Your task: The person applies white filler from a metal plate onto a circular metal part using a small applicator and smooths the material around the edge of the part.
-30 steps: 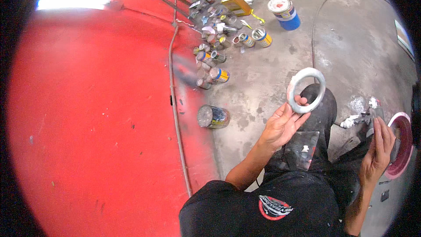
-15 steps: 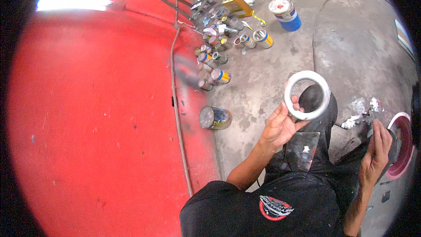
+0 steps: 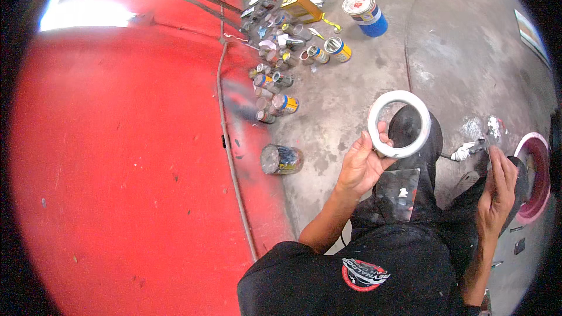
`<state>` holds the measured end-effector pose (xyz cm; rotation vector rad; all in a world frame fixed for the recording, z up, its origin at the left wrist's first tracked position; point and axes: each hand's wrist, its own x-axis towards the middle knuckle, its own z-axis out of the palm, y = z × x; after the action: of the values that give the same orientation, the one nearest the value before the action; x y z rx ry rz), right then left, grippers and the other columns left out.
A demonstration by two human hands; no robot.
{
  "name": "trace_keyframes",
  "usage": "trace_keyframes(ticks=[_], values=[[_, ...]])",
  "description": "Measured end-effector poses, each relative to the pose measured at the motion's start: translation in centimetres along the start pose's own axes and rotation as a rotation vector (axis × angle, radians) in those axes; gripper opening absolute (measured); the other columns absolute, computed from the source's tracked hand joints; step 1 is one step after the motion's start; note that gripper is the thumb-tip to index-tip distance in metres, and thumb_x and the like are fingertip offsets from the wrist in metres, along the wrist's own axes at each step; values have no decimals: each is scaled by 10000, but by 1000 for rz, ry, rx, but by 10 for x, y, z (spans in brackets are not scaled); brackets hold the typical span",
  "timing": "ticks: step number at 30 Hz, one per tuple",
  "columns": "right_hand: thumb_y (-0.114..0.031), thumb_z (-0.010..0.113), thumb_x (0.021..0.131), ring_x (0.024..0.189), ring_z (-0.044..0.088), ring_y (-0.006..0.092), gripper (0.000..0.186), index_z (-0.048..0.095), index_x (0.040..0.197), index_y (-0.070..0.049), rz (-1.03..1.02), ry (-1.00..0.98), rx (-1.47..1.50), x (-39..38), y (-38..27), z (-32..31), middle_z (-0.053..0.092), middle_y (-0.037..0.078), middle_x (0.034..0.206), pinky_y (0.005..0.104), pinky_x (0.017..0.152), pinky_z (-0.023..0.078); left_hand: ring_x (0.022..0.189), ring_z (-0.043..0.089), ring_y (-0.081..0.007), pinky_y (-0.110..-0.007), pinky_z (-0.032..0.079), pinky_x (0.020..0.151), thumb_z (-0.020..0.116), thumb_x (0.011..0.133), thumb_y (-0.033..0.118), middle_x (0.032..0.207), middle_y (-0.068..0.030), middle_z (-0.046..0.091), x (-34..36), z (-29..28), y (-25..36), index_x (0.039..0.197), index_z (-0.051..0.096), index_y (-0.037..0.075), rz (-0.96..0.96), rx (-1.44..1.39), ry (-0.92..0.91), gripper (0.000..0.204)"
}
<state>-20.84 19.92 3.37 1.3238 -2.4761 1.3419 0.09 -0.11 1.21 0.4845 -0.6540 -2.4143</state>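
1 round white ring point(image 3: 423, 126), grey-tinged along its lower edge, is grasped there by the left hand point(image 3: 360, 168); whether the right hand point(image 3: 497, 193) grips anything is unclear.

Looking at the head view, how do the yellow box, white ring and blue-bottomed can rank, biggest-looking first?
1. White ring (held nearer the camera, so real size is unsure)
2. Blue-bottomed can
3. Yellow box
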Motion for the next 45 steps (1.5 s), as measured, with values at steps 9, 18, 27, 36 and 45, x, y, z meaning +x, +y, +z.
trace_keyframes(ticks=[9, 18, 27, 36, 45], values=[[13, 480, 928, 1116, 539, 256, 339, 539, 1261, -4, 47, -22, 12, -1, 3, 0, 580, 137, 1202, 314, 984, 377, 962, 588, -176, -375, 533, 872, 448, 978, 345, 983, -31, 607, -5, 5, 6, 1257, 471, 34, -20, 120, 55, 418], [-148, 547, 951, 926, 574, 152, 266, 574, 1150, 26, 479, 90, 431, -14, 9, 8, 628, 95, 1059, 263, 821, 452, 878, 630, -162, -352, 581, 747, 439, 986, 351, 954, -47, 623, -11, 0, 7, 1227, 502, 21, -74, 313, 277, 413], [-158, 541, 955, 929, 574, 148, 263, 580, 1139, 26, 577, 48, 503, -12, 2, 12, 631, 85, 1057, 274, 837, 450, 874, 641, -158, -355, 588, 743, 452, 978, 374, 930, -47, 642, -10, -2, 10, 1199, 522, 16, -100, 294, 320, 427], [55, 528, 779, 1028, 554, 294, 462, 591, 1227, -40, -161, -161, -207, 2, 5, 15, 589, 133, 1191, 364, 931, 423, 689, 595, -91, -263, 539, 641, 568, 942, 338, 762, -22, 636, 0, 10, 18, 1050, 639, -1, 8, 486, 406, 363], [-143, 563, 776, 952, 536, 227, 405, 654, 1171, -136, -551, -248, -294, 7, -2, 51, 596, 24, 1236, 373, 833, 385, 544, 541, -70, -205, 443, 507, 579, 930, 316, 653, -12, 602, 18, 35, 26, 954, 666, -15, -99, 596, 397, 343]])
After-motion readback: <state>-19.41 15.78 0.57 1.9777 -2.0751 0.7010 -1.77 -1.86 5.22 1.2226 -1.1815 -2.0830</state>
